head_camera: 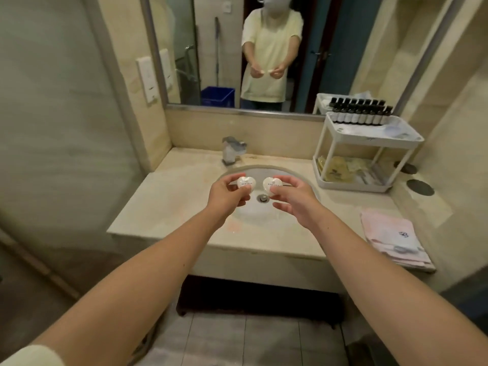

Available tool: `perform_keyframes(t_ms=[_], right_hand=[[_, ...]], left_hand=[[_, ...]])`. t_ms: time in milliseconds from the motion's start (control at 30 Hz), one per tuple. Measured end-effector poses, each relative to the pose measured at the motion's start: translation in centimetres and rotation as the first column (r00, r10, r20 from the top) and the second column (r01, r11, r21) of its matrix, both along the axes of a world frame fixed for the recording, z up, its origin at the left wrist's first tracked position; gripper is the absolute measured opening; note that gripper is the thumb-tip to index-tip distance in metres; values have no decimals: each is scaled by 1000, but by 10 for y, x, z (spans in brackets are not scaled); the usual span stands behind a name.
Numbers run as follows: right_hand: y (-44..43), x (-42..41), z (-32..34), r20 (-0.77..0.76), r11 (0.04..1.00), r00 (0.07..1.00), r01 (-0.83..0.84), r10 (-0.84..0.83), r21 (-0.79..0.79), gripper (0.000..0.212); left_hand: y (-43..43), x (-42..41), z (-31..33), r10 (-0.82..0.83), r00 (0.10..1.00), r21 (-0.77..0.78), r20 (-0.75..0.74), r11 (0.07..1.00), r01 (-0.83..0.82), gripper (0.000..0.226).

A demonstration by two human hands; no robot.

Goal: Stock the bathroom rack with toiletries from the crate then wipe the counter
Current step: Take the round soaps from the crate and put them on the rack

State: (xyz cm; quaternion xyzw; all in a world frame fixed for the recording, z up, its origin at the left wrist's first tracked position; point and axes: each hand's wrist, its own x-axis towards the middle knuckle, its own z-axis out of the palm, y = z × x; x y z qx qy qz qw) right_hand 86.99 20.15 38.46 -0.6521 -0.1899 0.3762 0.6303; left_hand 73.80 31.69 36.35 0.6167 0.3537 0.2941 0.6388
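Two heart-shaped soaps are pinched over the sink (pixel 266 207), one (pixel 246 183) in the left hand (pixel 228 195), one (pixel 272 184) in the right hand (pixel 295 200). Either could be dropped into the basin (both grips are fingertip-only) before the rack (pixel 369 143) is reached.

Both hands, left (pixel 227 192) and right (pixel 293 198), each pinch a white heart-shaped soap (pixel 246 183) above the sink (pixel 264 210).

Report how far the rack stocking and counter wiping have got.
Done: the rack's top tier carries a row of dark-capped bottles, and packets lie on the lower tier. In hand: the left hand and right hand each hold a white heart-shaped item above the sink. Left: shelving those, then wiping; the folded pink cloth lies on the counter.
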Motion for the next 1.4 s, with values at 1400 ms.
perform_keyframes(t_ms=[1400], right_hand=[[41,435,53,235,964,940,262,-246,-38,27]], left_hand=[[80,460,62,-185,974,292,-131,932,216,33]])
